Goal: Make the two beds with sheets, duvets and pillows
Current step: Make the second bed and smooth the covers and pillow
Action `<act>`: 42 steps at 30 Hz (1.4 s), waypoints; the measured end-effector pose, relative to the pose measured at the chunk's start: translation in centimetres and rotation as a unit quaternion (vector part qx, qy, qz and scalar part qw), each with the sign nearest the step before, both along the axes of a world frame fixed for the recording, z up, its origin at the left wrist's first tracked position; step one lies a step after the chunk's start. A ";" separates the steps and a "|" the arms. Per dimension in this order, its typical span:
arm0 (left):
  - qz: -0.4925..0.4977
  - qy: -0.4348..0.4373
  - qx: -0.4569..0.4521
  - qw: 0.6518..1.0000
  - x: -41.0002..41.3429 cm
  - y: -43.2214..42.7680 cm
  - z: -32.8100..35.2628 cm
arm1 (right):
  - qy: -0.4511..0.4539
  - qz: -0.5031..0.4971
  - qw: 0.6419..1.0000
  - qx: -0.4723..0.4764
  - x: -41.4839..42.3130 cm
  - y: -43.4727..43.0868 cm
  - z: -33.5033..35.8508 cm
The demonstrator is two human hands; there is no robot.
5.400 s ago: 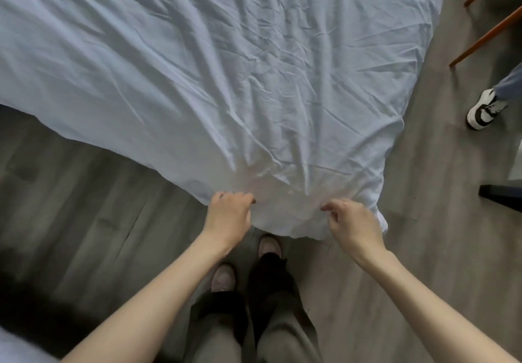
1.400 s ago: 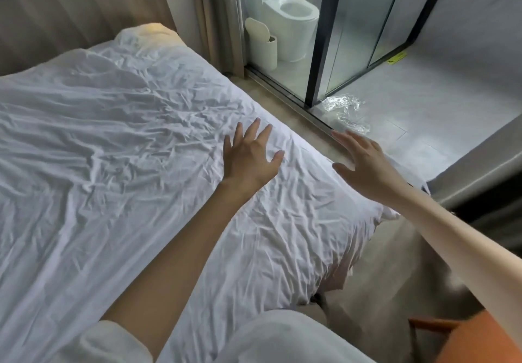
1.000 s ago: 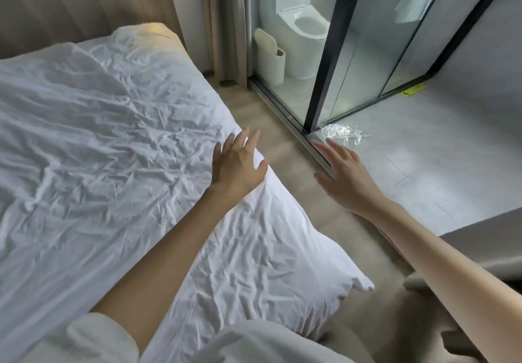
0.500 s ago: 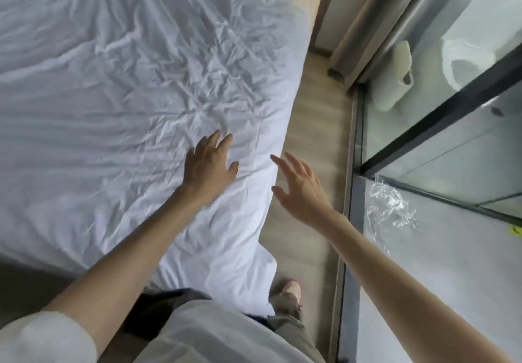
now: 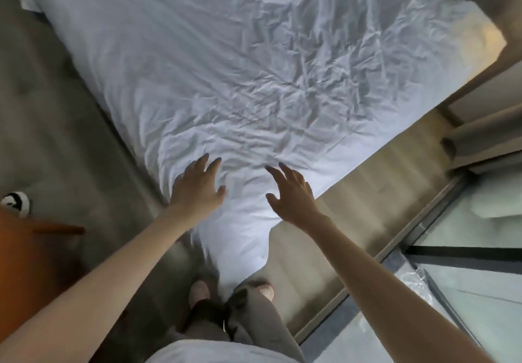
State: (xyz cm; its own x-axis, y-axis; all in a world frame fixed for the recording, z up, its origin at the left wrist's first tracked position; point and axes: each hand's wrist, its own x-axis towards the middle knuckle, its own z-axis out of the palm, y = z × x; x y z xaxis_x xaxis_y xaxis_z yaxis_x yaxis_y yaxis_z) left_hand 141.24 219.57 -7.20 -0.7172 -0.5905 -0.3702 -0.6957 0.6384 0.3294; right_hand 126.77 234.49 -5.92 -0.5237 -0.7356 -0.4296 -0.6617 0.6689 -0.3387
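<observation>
- Under both hands: crumpled white cotton bed sheet [image 5: 254,66], its corner hanging just below the wrists.
- left hand [image 5: 197,190] and right hand [image 5: 291,193] spread, fingers apart, gripping nothing.
- Best: sweep palms outward, then tuck overhang.

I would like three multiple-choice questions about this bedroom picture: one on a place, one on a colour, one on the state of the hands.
1. Where is the orange chair?
A) on the bed
B) at the lower left of the view
C) behind glass

2. What colour is the sheet?
A) white
B) red
C) black

3. How are the left hand and the right hand?
A) both fists
B) both open, fingers spread
C) holding a pillow

Answers:
1 B: its orange frame shows at the lower-left edge.
2 A: the whole wrinkled sheet is white.
3 B: neither hand grips anything.
</observation>
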 end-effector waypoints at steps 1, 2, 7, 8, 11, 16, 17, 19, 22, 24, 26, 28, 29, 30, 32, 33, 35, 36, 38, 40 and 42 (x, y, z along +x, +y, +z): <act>0.009 -0.016 0.011 1.000 0.8 0.2 -1.1 | -0.009 0.016 1.000 0.018 0.5 0.1 -1.0; 0.015 -0.033 0.022 0.999 1.6 0.4 -2.2 | -0.016 0.036 0.999 0.035 1.0 0.3 -1.9; 0.053 -0.112 0.102 0.987 4.6 2.8 -8.5 | -0.004 0.158 0.980 0.125 1.4 0.6 -6.8; 0.066 -0.120 0.115 0.984 4.9 3.5 -10.0 | 0.002 0.181 0.974 0.136 1.3 0.5 -7.8; 0.110 -0.107 0.143 0.978 5.3 6.4 -14.6 | 0.023 0.241 0.959 0.144 0.6 0.0 -11.2; 0.210 -0.049 0.137 0.967 4.8 11.4 -22.1 | 0.033 0.294 0.948 0.119 -0.7 -0.5 -18.6; 0.230 -0.027 0.117 0.966 4.7 12.3 -23.5 | 0.041 0.304 0.945 0.113 -0.8 -0.2 -20.1; 0.263 0.040 0.057 0.962 4.7 13.6 -26.0 | 0.078 0.321 0.942 0.069 -0.9 0.5 -22.7; 0.298 0.101 0.000 0.949 5.0 14.3 -28.8 | 0.147 0.333 0.929 -0.068 -1.3 1.2 -25.9; 0.294 0.105 -0.036 0.949 5.1 14.1 -29.5 | 0.177 0.336 0.916 -0.131 -1.4 0.9 -27.0; 0.294 0.090 -0.052 0.950 5.3 14.1 -29.8 | 0.184 0.341 0.909 -0.154 -1.4 0.3 -27.5; 0.286 0.086 -0.057 0.953 5.7 14.2 -29.7 | 0.183 0.343 0.908 -0.158 -1.3 0.1 -27.5; 0.276 0.090 -0.062 0.955 5.9 14.3 -29.6 | 0.177 0.346 0.908 -0.155 -1.3 0.1 -27.5; 0.265 0.090 -0.071 0.957 6.1 14.3 -29.4 | 0.166 0.346 0.911 -0.150 -1.3 0.1 -27.5; 0.246 0.076 -0.082 0.963 6.3 14.0 -28.9 | 0.141 0.346 0.918 -0.131 -1.4 -0.3 -27.1; 0.237 0.062 -0.077 0.966 6.5 13.9 -28.7 | 0.127 0.347 0.922 -0.117 -1.5 -0.6 -26.9; 0.210 0.026 -0.065 0.975 6.7 13.7 -28.3 | 0.094 0.340 0.932 -0.088 -1.7 -1.3 -26.1; 0.192 0.011 -0.065 0.979 6.9 13.5 -28.2 | 0.074 0.331 0.938 -0.076 -1.8 -1.4 -25.5; 0.174 -0.017 -0.051 0.983 6.8 12.9 -27.3 | 0.038 0.312 0.947 -0.072 -1.9 -1.4 -24.2; 0.163 -0.046 -0.022 0.985 6.8 12.2 -25.5 | 0.007 0.293 0.953 -0.074 -2.0 -1.1 -22.6; 0.128 -0.059 -0.003 0.990 6.9 12.2 -23.2 | -0.016 0.283 0.956 -0.077 -2.2 -0.9 -20.9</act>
